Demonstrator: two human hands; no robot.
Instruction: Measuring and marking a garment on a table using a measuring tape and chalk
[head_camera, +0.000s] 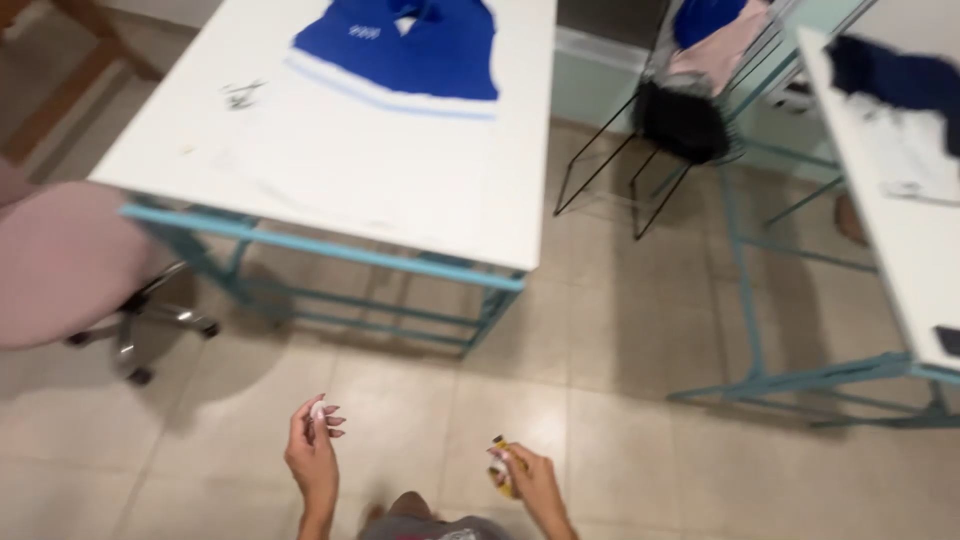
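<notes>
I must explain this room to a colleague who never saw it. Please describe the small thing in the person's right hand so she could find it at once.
Start at the big white table with the blue shirt on it, then look down to the tiled floor in front. Two bare hands show there; the right hand pinches a small yellow object. The left hand is empty.

White bench (400, 190) on a teal frame – blue garment (410, 50) with a pale stripe lies flat on it. Second bench (900, 240) at right carries dark blue and white clothes (900, 100) – tiled floor (620, 430) underneath.
</notes>
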